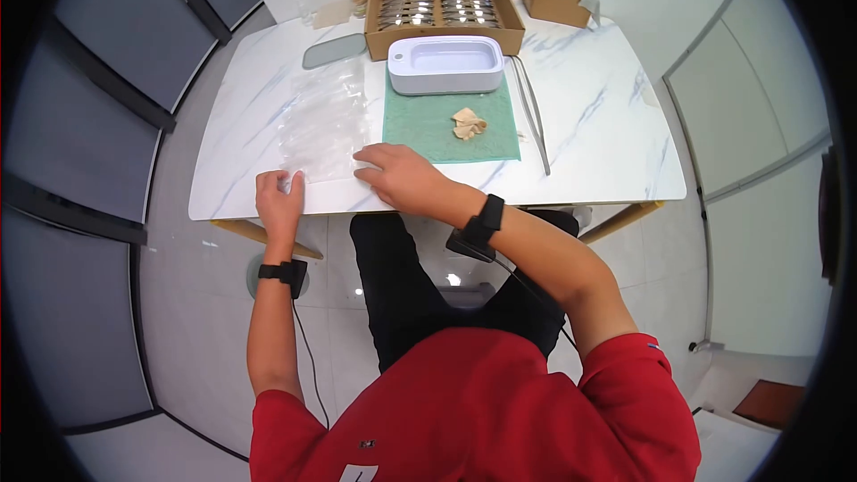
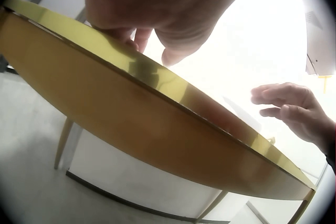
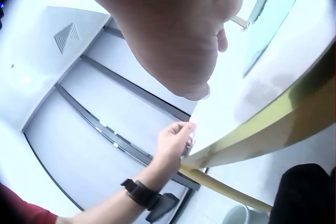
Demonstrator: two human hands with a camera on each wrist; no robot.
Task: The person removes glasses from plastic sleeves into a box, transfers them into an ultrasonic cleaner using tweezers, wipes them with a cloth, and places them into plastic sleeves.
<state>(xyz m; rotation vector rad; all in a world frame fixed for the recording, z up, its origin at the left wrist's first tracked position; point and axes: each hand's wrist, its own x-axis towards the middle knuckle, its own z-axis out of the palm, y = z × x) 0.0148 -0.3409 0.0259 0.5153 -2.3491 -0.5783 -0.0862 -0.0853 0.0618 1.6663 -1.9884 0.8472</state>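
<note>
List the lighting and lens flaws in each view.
Head view: black vignetted rim, strong fisheye stretch toward the sides, small glints on the floor; left wrist view: background blown out to white beyond the shadowed left hand, table bowed by the lens; right wrist view: near right hand dark and soft, tabletop washed out, corners dark.

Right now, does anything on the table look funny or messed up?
A little. The tan cloth-like scrap sits scrunched up on the flat green mat, and the clear plastic looks all wrinkly. I can't see anything spilled or broken.
</note>
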